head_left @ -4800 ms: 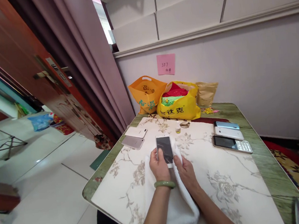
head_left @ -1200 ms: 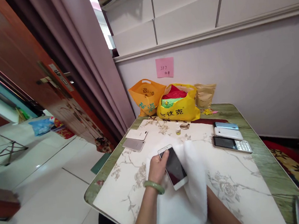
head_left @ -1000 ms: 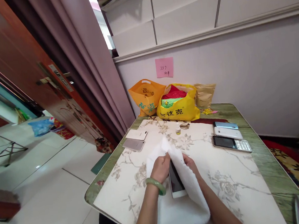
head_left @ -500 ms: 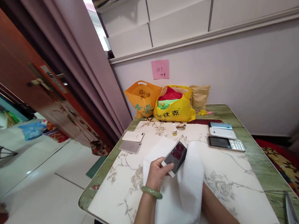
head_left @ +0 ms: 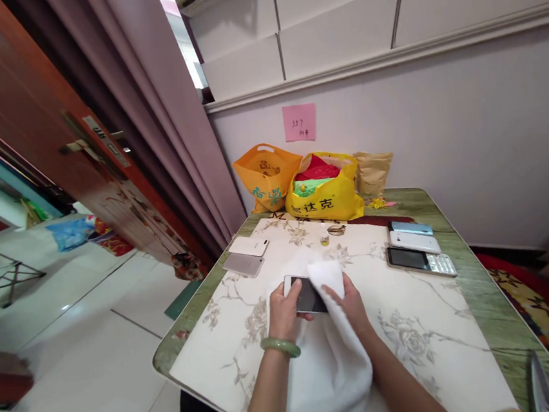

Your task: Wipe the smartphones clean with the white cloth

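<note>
A white-framed smartphone (head_left: 307,297) with a dark screen is held in my left hand (head_left: 283,310), its thumb over one end of the glass. My right hand (head_left: 350,302) grips a white towel (head_left: 328,382) that wraps over the phone's right end; the fingers beneath are hidden. The rest of the towel drapes down between my forearms onto the table. Beyond my left hand lie a white phone (head_left: 248,246) and a grey phone (head_left: 244,264), partly overlapping.
On the right lie a keypad phone (head_left: 408,259), a white phone (head_left: 414,242) and a blue phone (head_left: 410,227). A small bottle (head_left: 325,237) and glasses (head_left: 336,230) sit mid-table. Behind stand an orange bag (head_left: 268,177), a yellow bag (head_left: 324,191) and a brown pouch (head_left: 374,172).
The phone has turned from slanted to nearly level and come closer. My right hand, earlier hidden under the towel, now shows, pressing the towel around the phone's right end.
</note>
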### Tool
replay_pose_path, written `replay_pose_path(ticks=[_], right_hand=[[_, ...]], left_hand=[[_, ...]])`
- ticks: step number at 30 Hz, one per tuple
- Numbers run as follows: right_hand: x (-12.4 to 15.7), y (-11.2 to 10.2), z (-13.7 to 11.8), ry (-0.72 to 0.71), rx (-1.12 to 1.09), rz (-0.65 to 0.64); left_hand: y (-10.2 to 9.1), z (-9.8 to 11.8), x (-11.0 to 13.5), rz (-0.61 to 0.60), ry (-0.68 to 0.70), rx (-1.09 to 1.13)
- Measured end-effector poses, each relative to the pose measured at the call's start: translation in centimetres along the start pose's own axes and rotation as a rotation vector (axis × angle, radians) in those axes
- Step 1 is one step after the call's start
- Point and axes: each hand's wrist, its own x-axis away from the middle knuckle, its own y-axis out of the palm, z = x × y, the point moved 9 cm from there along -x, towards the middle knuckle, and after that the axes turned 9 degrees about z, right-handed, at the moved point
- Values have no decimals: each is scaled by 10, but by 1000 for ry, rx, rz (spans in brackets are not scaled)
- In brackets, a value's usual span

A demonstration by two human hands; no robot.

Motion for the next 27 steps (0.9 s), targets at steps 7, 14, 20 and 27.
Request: replay_pose_path(ticks=[7,14,20,27], right_hand=[[-2,-15,5,120,-18,87],[2,-33,16,247,-127,242],[-2,-15,13,167,-66,95],[27,25,-10,42,-22,-216]], left_hand=[[11,2,3,-25,54,-21],[32,-22,19,-91,-46,49],[22,-27,8,69,42,90],[-12,-1,-3,323,244,71]])
